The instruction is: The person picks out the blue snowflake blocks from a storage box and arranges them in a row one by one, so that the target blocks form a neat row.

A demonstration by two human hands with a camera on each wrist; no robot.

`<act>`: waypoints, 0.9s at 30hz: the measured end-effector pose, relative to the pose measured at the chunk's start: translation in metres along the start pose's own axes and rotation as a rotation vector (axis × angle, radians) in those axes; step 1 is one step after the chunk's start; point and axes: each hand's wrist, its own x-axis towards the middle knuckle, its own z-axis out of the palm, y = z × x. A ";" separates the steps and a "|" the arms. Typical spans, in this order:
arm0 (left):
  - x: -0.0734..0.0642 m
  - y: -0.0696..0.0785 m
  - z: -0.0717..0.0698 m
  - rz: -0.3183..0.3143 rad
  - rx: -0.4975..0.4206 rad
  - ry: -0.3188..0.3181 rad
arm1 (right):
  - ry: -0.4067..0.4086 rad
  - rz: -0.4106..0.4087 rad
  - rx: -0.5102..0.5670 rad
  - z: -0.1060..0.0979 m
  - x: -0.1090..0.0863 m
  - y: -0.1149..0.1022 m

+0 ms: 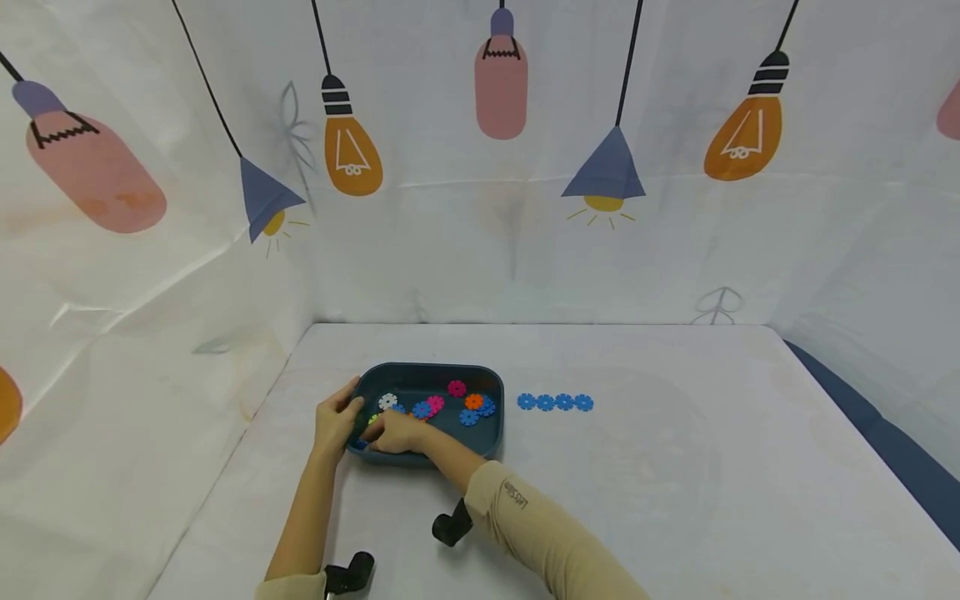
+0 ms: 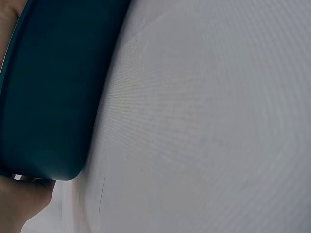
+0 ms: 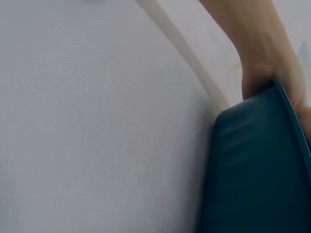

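A dark teal tray (image 1: 491,421) sits on the white table, with several flower-shaped plastic discs (image 1: 422,409) inside in blue, pink, orange, white and yellow. My left hand (image 1: 335,423) grips the tray's left end, thumb over the rim; the left wrist view has this hand (image 2: 26,201) against the tray's end wall (image 2: 53,97). Reaching over the front rim, my right hand (image 1: 397,433) has its fingers down in the front left corner. A blue disc (image 1: 362,445) shows just below those fingertips; I cannot tell whether they pinch a disc.
To the right of the tray, a row of blue flower discs (image 1: 555,402) lies on the table (image 1: 637,483), edge to edge. Black wrist-camera mounts (image 1: 452,525) stick out by both forearms. A white sheet printed with lamps (image 1: 450,250) hangs behind the table and at its left.
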 end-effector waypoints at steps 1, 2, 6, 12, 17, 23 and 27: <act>0.000 0.000 0.000 -0.001 0.002 0.001 | -0.005 0.003 0.023 0.000 0.000 0.000; 0.000 0.000 0.000 -0.001 0.005 0.003 | -0.010 0.007 0.053 -0.001 0.000 0.001; 0.000 0.000 -0.002 0.004 0.012 0.006 | -0.033 0.009 0.126 -0.002 -0.001 0.003; -0.001 0.000 -0.001 0.007 0.014 0.025 | 0.039 -0.002 0.186 -0.002 -0.005 0.005; 0.000 0.000 0.001 0.003 0.016 0.032 | 0.168 0.068 0.408 -0.007 -0.008 0.011; 0.001 -0.001 0.002 -0.002 0.019 0.038 | 0.310 0.101 0.396 -0.019 -0.012 0.021; 0.002 -0.001 0.003 -0.013 0.035 0.043 | 0.360 0.094 0.399 -0.025 -0.017 0.025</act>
